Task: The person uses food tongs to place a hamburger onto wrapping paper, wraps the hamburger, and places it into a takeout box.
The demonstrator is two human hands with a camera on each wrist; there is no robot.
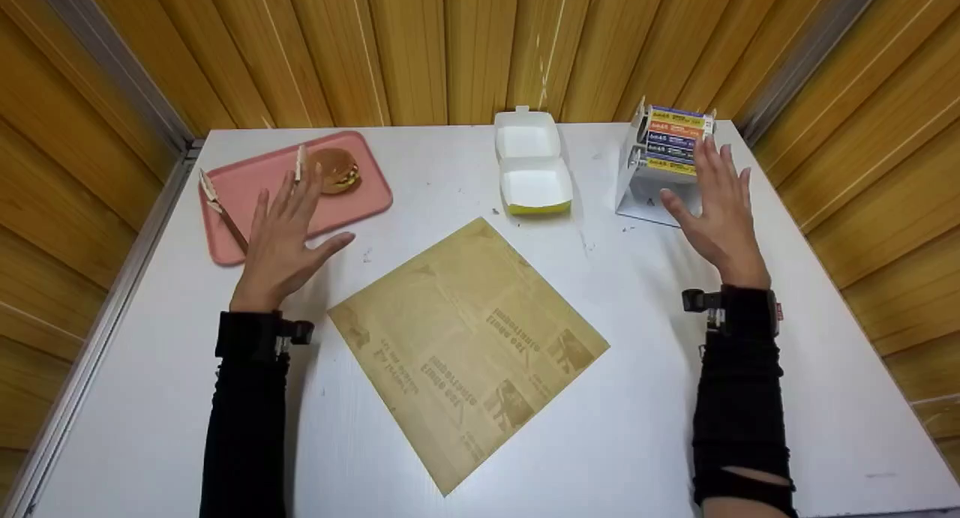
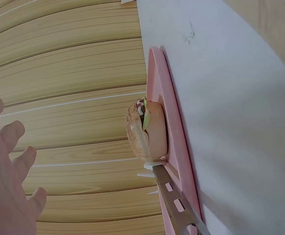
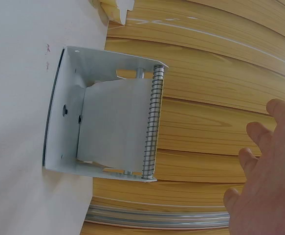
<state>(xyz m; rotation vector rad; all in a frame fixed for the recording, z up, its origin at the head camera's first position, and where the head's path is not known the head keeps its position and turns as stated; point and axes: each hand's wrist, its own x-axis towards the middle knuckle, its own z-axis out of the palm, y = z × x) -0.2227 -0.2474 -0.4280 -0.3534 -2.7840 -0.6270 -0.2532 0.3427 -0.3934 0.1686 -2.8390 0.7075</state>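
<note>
Both hands are raised above the white table with fingers spread, holding nothing. The left hand (image 1: 281, 244) hovers by the near side of a pink tray (image 1: 262, 184), partly covering it from the head camera. On that tray sit a hamburger (image 1: 337, 175) and tongs (image 2: 174, 198), whose tips lie beside the bun in the left wrist view. The right hand (image 1: 721, 218) is just in front of a metal label dispenser (image 3: 59, 122) with a strip of coloured labels (image 1: 671, 139). Between the hands lies a flat sheet of brown printed wrapping paper (image 1: 450, 330), turned cornerwise.
An open burger box (image 1: 534, 188), white inside and yellow outside, stands at the back middle between tray and dispenser. Wood-patterned panels (image 1: 480, 46) close off the table's back and sides. Bare white tabletop (image 1: 600, 443) surrounds the paper.
</note>
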